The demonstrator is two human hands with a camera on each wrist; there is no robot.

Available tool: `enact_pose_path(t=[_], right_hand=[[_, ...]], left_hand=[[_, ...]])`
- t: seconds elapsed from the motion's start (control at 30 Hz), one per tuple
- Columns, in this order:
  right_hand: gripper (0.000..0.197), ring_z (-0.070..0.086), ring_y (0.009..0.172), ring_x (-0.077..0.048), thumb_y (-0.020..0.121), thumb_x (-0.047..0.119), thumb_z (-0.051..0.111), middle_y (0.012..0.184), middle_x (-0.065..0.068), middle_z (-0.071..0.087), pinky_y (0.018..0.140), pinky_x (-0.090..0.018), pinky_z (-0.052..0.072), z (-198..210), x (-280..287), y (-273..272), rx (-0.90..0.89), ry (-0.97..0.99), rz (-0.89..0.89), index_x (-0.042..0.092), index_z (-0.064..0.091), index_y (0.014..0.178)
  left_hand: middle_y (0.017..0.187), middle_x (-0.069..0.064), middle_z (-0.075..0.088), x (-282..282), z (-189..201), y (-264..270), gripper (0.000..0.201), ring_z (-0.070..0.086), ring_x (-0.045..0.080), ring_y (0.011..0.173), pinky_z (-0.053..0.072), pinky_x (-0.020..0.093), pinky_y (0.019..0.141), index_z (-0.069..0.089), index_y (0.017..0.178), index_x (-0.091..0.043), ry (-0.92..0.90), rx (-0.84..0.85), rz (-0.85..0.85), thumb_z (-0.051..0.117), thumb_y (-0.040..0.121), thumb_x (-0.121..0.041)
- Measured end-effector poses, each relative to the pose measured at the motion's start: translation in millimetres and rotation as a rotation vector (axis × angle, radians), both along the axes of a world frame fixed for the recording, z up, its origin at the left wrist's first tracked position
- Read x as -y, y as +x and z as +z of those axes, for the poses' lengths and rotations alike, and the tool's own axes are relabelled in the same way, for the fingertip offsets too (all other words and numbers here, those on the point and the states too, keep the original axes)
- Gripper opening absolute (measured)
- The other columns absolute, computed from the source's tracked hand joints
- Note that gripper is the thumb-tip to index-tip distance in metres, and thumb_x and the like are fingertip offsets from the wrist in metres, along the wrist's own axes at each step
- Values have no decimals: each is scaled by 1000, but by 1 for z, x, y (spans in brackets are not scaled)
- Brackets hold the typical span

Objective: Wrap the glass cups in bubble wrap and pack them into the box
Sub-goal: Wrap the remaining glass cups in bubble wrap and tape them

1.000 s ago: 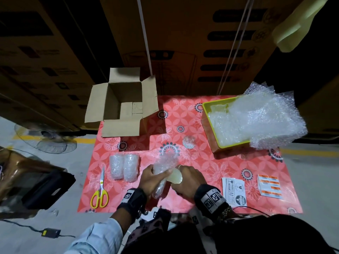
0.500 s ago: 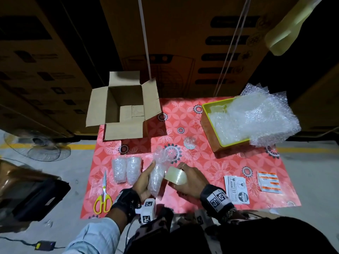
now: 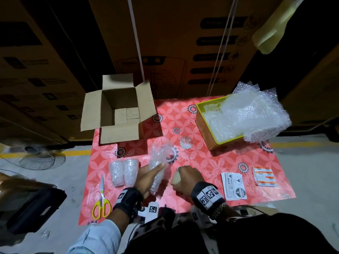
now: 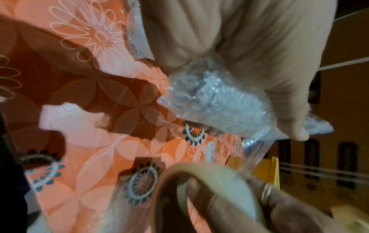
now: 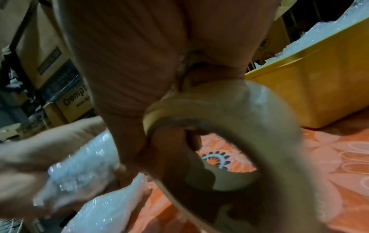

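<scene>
Holding: left hand [image 3: 146, 178] grips the bubble-wrapped cup [image 3: 158, 165] above the near part of the table [image 3: 211, 162]
Long axis: runs near to far, tilted, loose wrap end pointing far
Fingers: left thumb lies over the bundle, fingers curled beneath it; right hand [image 3: 185, 178] fingers curl through the tape roll [image 3: 176, 179], just right of the bundle
Others: two wrapped cups [image 3: 123, 174] lie left; open box [image 3: 117, 109] far left
</scene>
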State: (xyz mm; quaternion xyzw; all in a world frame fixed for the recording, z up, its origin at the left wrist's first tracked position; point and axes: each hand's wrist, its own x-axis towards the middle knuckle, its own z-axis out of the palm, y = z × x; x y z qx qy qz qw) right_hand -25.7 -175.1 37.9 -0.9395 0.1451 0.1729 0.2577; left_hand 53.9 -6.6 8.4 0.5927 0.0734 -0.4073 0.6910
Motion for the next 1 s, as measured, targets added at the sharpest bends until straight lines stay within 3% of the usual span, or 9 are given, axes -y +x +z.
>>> enact_pose_path(t=[0.13, 0.23, 0.27, 0.37, 0.5, 0.63, 0.8, 0.87, 1.0], right_hand=[[45, 64, 87, -24, 80, 46, 76, 106, -4, 67, 71, -34, 54, 1, -1, 1, 3, -5, 3, 15, 61, 109], [56, 65, 90, -21, 80, 39, 78, 112, 1, 66, 69, -31, 53, -2, 6, -2, 25, 132, -43, 23, 51, 126], [57, 65, 87, -16, 79, 34, 79, 108, 4, 66, 65, -27, 52, -5, 8, -4, 39, 193, -75, 26, 48, 127], [51, 64, 80, -7, 76, 32, 81, 98, 12, 65, 63, -24, 54, -9, 16, -13, 111, 232, -114, 31, 53, 119], [56, 65, 90, -8, 72, 55, 79, 109, 13, 70, 76, -27, 56, -9, 20, -13, 187, 212, -107, 31, 63, 120], [57, 65, 89, -12, 76, 57, 76, 110, 7, 70, 78, -34, 58, -7, 20, -9, 191, 171, -30, 24, 66, 121], [27, 67, 96, -29, 85, 28, 72, 104, -6, 66, 83, -41, 57, -7, 34, -3, -47, -147, 107, 13, 63, 106], [30, 66, 95, -29, 84, 35, 71, 103, -5, 66, 82, -41, 56, -11, 42, -4, -65, -148, 98, 15, 61, 104], [42, 67, 93, -29, 82, 46, 76, 107, -6, 68, 79, -36, 56, -23, 53, -7, -100, -87, 107, 16, 62, 107]], left_hand=[[137, 26, 62, 3, 8, 2, 60, 61, 39, 128, 49, 52, 108, 66, 136, -11, -90, -275, -15, 67, 95, -56], [95, 24, 75, 2, 17, 1, 49, 76, 31, 77, 63, 36, 66, 75, 115, 0, -224, -418, 11, 55, 104, -43], [97, 23, 74, 2, 16, 3, 48, 75, 31, 78, 63, 37, 69, 73, 119, 0, -245, -431, 8, 58, 103, -42], [124, 25, 68, 3, 6, 8, 58, 71, 34, 100, 59, 43, 88, 64, 136, 1, -151, -319, 17, 71, 95, -40], [113, 29, 67, 9, 1, 6, 65, 66, 42, 90, 54, 48, 81, 62, 133, 3, -76, -194, -98, 72, 94, -48], [114, 11, 77, 20, -2, 1, 62, 74, 33, 107, 53, 56, 103, 72, 121, -9, 125, 121, -119, 90, 76, -48], [95, 16, 78, 27, -2, -6, 50, 75, 33, 87, 56, 48, 90, 79, 102, -5, 149, 109, -56, 83, 83, -50], [87, 13, 73, 29, -5, -7, 52, 67, 28, 78, 53, 38, 79, 70, 102, -1, 161, 34, 12, 82, 84, -48], [106, 1, 71, 31, -16, -12, 37, 65, 13, 90, 49, 25, 75, 63, 104, -15, 279, 65, 31, 79, 86, -44]])
